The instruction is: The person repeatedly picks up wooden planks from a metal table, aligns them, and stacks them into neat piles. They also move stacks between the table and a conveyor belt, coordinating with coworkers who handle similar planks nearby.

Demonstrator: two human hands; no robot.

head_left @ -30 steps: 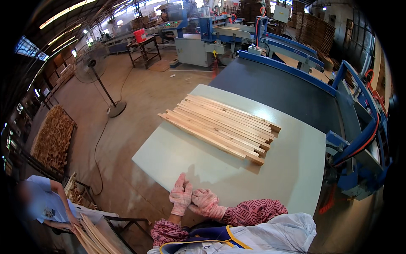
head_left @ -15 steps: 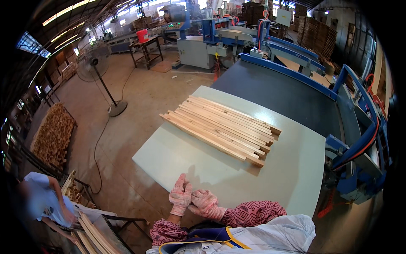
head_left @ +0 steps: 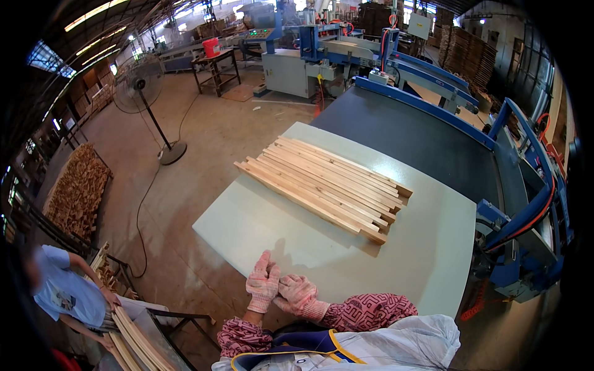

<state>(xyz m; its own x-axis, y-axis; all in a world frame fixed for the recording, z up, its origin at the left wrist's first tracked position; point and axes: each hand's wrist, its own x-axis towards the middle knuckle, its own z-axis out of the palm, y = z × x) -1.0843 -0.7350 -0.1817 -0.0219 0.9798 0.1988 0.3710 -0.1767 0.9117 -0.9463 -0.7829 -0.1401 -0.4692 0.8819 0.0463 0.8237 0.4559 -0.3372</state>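
Observation:
Both my hands wear whitish knit gloves with reddish stains, and they meet at the near edge of a pale grey-green tabletop point(head_left: 247, 226). My left hand point(head_left: 263, 283) is open, its fingers stretched out and pointing away from me. Beside it, my right hand point(head_left: 298, 294) is closed, fingers curled against the left hand's side near the thumb. Whether anything is in the right hand's fingers is hidden. Beyond both hands, apart from them, lies a row of long light wooden strips point(head_left: 322, 185), side by side with uneven ends.
A dark conveyor belt point(head_left: 408, 136) with a blue machine frame point(head_left: 526, 222) adjoins the tabletop's far right. On the left stand a pedestal fan point(head_left: 154, 117) and a wood stack point(head_left: 77, 191). At lower left, a co-worker point(head_left: 71, 287) handles wooden strips point(head_left: 139, 343).
My hands keep nearly the same pose and place, and the wooden strips have not moved. The co-worker at lower left has shifted slightly, with one hand now nearer the strips there.

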